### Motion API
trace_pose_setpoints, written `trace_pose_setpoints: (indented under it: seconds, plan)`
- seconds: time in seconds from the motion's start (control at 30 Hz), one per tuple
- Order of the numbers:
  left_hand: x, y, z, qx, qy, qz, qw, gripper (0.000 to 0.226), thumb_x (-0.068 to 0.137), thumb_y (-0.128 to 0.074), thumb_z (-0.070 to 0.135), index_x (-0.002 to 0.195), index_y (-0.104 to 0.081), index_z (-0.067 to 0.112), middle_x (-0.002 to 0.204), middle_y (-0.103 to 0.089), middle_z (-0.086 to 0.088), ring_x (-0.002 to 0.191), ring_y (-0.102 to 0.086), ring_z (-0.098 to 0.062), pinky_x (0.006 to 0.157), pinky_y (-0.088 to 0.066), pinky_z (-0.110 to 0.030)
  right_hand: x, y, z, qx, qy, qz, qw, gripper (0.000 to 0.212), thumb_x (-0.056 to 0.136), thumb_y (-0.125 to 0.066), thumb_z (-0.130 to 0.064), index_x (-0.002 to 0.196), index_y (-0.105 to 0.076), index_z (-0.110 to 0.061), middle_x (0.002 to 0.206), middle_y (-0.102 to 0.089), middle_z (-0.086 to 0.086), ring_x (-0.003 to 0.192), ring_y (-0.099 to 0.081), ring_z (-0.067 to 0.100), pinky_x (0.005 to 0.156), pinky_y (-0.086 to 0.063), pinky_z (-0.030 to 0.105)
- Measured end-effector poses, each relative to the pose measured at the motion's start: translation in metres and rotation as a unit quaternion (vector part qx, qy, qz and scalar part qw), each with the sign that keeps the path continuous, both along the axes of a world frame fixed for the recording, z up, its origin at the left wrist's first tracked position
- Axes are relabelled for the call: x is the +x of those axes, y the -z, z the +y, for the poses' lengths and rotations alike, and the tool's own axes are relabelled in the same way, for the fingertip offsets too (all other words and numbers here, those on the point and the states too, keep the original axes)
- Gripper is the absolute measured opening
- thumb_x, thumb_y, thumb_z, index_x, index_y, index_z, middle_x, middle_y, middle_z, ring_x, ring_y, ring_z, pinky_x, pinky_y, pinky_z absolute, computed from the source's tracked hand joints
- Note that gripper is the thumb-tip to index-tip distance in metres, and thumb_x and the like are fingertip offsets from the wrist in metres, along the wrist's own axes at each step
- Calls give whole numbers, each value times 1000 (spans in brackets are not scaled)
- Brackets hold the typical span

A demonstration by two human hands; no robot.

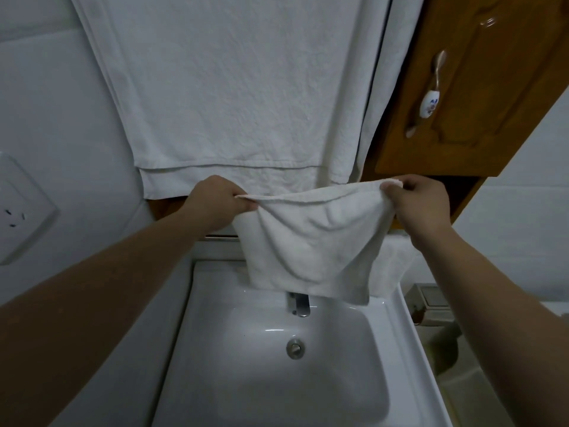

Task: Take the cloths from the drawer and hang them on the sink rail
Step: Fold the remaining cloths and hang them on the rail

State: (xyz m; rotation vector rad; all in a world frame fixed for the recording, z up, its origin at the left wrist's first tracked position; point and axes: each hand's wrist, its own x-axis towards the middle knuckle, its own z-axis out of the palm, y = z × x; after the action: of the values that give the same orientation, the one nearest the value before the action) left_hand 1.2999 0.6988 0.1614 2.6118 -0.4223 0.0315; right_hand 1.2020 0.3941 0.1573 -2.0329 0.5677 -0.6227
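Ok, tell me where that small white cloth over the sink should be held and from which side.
Hold the small white cloth at its two top corners, coming in from either side, as the left hand and right hand do now. Pinched there, the top hem stretches into a fairly straight edge and the rest hangs flat above the sink, probably the easiest shape to drape over a rail.
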Motion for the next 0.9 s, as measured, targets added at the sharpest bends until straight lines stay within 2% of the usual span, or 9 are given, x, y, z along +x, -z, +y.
trace_pose_setpoints:
  seconds: [0.1,0.2,0.3,0.4,0.5,0.6,0.67,0.77,0.9]
  plan:
    - [-3,-1,-13,-91,-15,69,993,31,85,-72,34,80,-74,4,63,-60,-3,65,-59,-18,53,-42,-25,2,-4,17,-53,20,-16,998,19,93,-59,-27,102,-74,-19,83,-66,-9,77,-59,4,73,-51,30]
    - [-6,-6,-27,-257,-69,193,944,33,89,-70,28,76,-63,-2,60,-54,-12,47,-51,-17,46,-44,-25,2,-9,41,-81,12,-42,996,22,91,-58,-28,102,-75,-18,84,-69,-7,75,-61,4,73,-53,30]
    - [-12,-12,-40,-304,-70,262,913,28,90,-69,24,76,-58,3,60,-50,-9,44,-44,-16,44,-38,-25,-2,-11,66,-94,-38,-43,994,19,89,-61,-31,96,-75,-21,79,-70,-9,73,-62,5,64,-50,27]
    - [-19,-12,-45,-297,-67,291,907,29,90,-68,25,68,-56,9,53,-47,-2,43,-41,-13,41,-33,-24,-2,-17,80,-1,-111,-5,994,14,87,-65,-28,86,-75,-19,78,-71,0,77,-66,15,69,-55,37]
    - [-17,-12,-33,-329,-126,292,889,23,91,-67,25,78,-59,9,62,-53,-4,51,-45,-15,46,-36,-25,-1,-23,70,132,-143,32,980,12,87,-70,-23,86,-75,-11,85,-73,11,81,-70,26,71,-59,44]
    - [-8,-7,-9,-418,-214,287,835,19,92,-65,17,77,-59,8,51,-51,-4,48,-43,-16,53,-39,-27,5,-21,40,235,-52,17,970,8,87,-71,-17,92,-73,-11,83,-71,5,73,-66,21,60,-56,33]
    - [-7,-1,-5,-442,-232,293,815,14,91,-66,16,83,-60,6,53,-45,-6,50,-40,-18,55,-39,-30,10,-11,25,305,15,38,952,15,85,-73,-18,96,-69,-9,89,-65,6,74,-58,23,69,-58,41]
    - [-15,7,-15,-425,-216,317,820,13,92,-64,20,91,-62,8,70,-50,-8,59,-43,-19,58,-42,-31,15,3,27,334,26,61,940,13,83,-74,-15,90,-68,-7,94,-66,13,79,-58,29,70,-52,41]
    - [-29,9,-31,-418,-200,361,809,9,93,-63,18,87,-60,12,63,-47,-2,48,-36,-9,44,-33,-18,15,11,47,288,-15,45,956,8,86,-70,-10,78,-68,-9,73,-64,12,62,-57,24,55,-45,33]
